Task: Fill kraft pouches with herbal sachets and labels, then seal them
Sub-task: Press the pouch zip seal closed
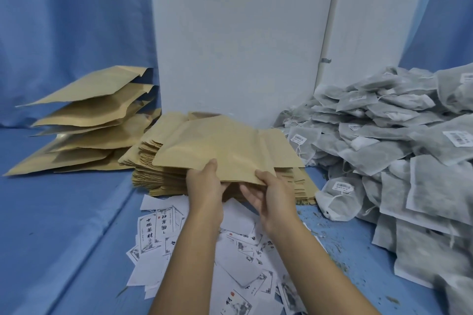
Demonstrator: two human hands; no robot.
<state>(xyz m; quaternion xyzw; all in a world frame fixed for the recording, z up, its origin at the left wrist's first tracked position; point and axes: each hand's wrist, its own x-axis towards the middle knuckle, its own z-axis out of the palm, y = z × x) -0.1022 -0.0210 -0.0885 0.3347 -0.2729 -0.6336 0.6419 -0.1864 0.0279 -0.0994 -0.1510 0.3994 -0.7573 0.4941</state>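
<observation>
Far left, I'm seeing puffed pouches (84,120) lying heaped. At centre, my left hand (204,184) is pinching the near edge of a kraft pouch (225,146), thumb on top, over the flat stack (151,163). My right hand (273,194) is pinching the same edge. Labels (153,233) are lying scattered near me, and sachets (396,135) are piling up on the right.

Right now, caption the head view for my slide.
Left hand and right hand grip a kraft pouch over the stack; sachets piled right, labels scattered nearer.

The pouches (225,146) were matt brown kraft paper, the sachets (399,135) a grey fibrous mesh fabric, the labels (153,233) smooth white printed paper, the table covering (64,212) blue cloth.
</observation>
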